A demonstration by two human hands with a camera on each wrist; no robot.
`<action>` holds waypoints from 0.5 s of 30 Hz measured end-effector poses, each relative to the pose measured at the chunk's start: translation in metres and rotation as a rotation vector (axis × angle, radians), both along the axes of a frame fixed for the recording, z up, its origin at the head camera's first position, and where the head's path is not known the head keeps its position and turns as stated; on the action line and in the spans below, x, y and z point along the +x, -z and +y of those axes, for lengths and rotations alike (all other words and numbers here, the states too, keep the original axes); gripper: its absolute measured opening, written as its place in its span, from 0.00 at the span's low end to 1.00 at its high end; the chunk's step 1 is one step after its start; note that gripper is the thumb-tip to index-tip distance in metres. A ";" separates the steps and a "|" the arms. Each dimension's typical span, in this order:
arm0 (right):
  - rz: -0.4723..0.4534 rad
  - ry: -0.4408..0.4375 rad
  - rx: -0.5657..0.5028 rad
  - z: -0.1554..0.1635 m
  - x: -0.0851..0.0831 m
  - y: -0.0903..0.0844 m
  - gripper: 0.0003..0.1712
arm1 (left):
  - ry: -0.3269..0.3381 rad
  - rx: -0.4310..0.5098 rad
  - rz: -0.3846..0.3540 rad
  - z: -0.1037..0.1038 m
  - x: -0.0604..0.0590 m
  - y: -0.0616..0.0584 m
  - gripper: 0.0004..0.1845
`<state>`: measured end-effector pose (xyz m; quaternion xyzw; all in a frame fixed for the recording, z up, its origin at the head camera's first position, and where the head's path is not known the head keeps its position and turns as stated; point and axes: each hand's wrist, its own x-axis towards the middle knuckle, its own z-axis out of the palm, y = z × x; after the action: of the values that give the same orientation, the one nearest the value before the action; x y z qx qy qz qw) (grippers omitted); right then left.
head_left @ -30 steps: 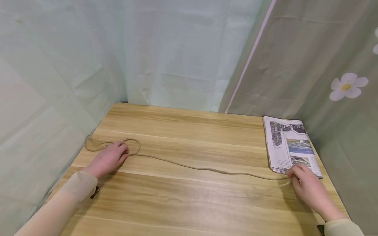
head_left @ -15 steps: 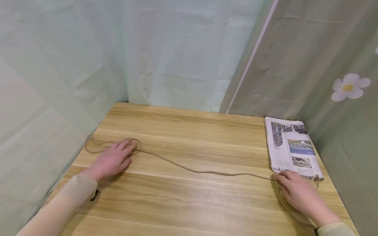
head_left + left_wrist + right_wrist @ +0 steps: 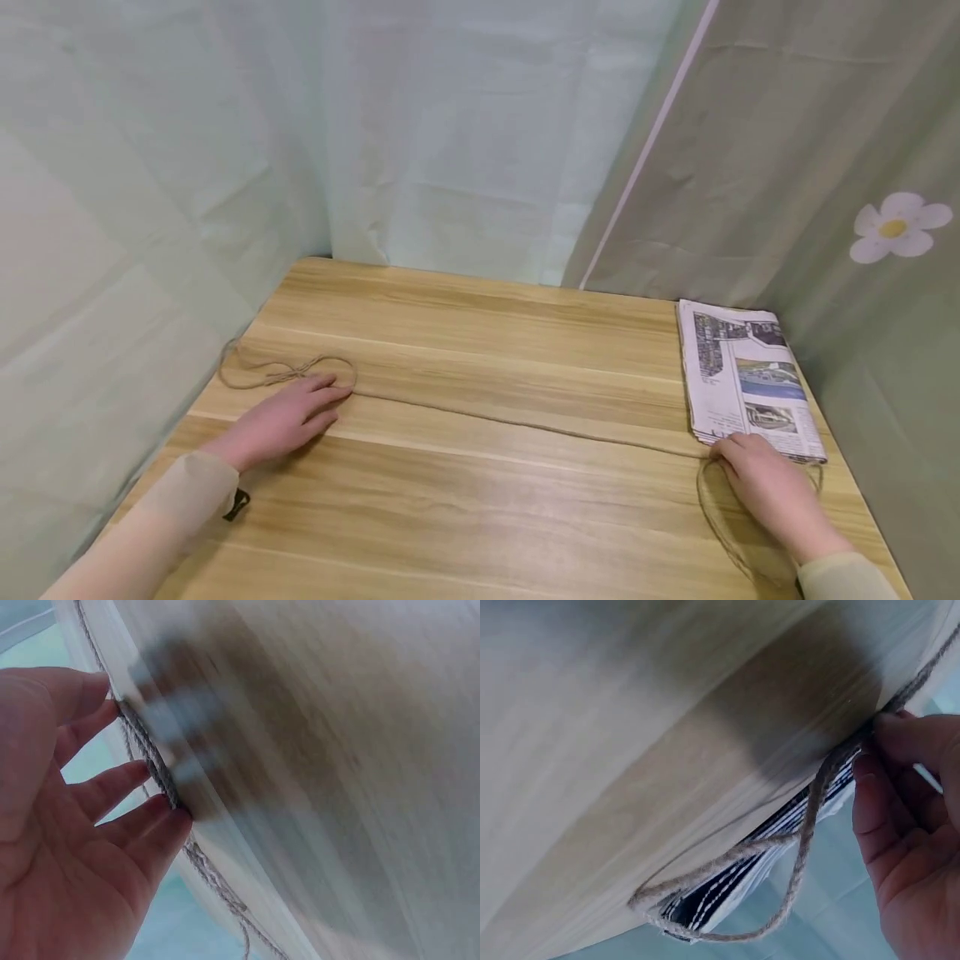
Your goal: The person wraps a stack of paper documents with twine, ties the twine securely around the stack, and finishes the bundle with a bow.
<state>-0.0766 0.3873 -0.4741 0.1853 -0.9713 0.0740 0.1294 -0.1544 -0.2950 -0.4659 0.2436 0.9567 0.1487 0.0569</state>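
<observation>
Twine: a long jute twine (image 3: 525,427) lay stretched across the wooden surface (image 3: 480,500), running from 9 o'clock to 3 o'clock, nearly straight through the middle.
Twine, left end: it curled into a loose loop (image 3: 288,371) with a tangle at 9 o'clock, close to the surface's edge.
Twine, right end: it bent into a slack loop (image 3: 780,900) at 4 o'clock, just beside the newspaper corner.
Left hand: the left hand (image 3: 281,419) lay flat, fingers (image 3: 124,784) straight, their tips pressing the twine down just below the left loop; nothing gripped.
Right hand: the right hand (image 3: 765,487) rested at 4 o'clock, fingertips (image 3: 889,724) touching the twine where the loop began; whether it pinched the strand, I could not tell.
Newspaper: a folded newspaper (image 3: 746,379) sat at 2 o'clock, along the right edge, its near corner touching the right hand's fingertips.
Backdrop: pale green cloth (image 3: 450,125) hung behind, with a white flower print (image 3: 896,227) at 2 o'clock.
</observation>
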 end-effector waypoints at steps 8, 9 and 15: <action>0.004 0.034 -0.018 0.002 -0.003 0.001 0.11 | 0.010 0.018 0.123 0.002 -0.012 -0.003 0.09; 0.008 0.032 -0.021 0.002 -0.004 0.002 0.11 | -0.004 0.018 0.134 0.002 -0.014 -0.003 0.06; 0.026 0.020 -0.024 0.001 -0.009 0.003 0.12 | -0.059 -0.018 0.131 -0.001 -0.021 -0.001 0.06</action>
<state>-0.0853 0.3879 -0.4771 0.1751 -0.9703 0.0821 0.1450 -0.1756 -0.2963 -0.4646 0.2239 0.9665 0.1254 -0.0079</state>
